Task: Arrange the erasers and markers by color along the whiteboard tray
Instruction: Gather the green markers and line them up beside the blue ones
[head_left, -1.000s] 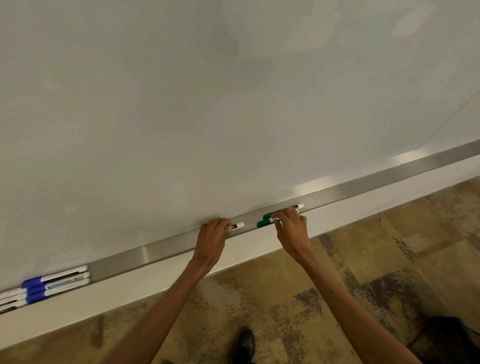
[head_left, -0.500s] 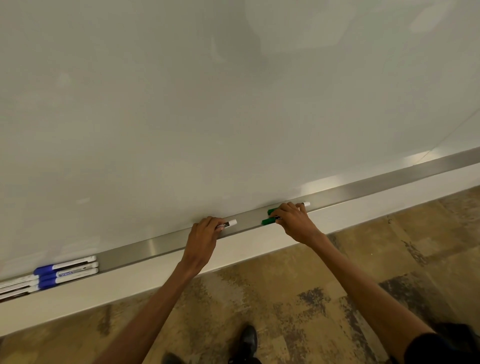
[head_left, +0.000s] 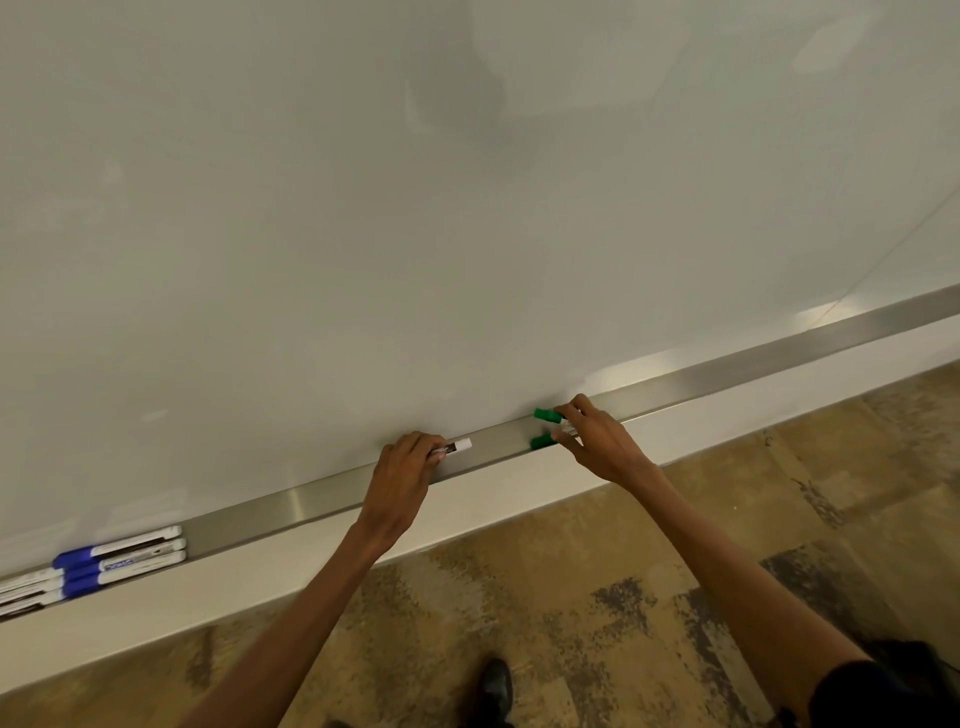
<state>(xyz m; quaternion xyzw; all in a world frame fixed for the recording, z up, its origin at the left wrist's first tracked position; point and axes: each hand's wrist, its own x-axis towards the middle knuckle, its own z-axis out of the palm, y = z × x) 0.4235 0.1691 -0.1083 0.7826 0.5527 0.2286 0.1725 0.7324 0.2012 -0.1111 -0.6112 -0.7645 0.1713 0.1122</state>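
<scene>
Whiteboard (head_left: 363, 208) above a metal tray (head_left: 779, 358); mottled carpet (head_left: 571, 597) below. Blue-capped markers (head_left: 119, 558) lie at the tray's far left. Left hand (head_left: 408, 470) grip closed on a white marker (head_left: 457, 447) (cap hidden). Right hand (head_left: 597, 441) grip pinches two green-capped markers (head_left: 545, 415) over the tray.

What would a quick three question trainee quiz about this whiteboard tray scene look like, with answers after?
1. True or false: the right hand is on the green-capped markers.
2. Where do the blue-capped markers lie: A, at the tray's left end; B, under the right hand?
3. How many green caps show?

Key: 1 true. 2 A. 3 two. The left hand covers its marker's cap.
</scene>
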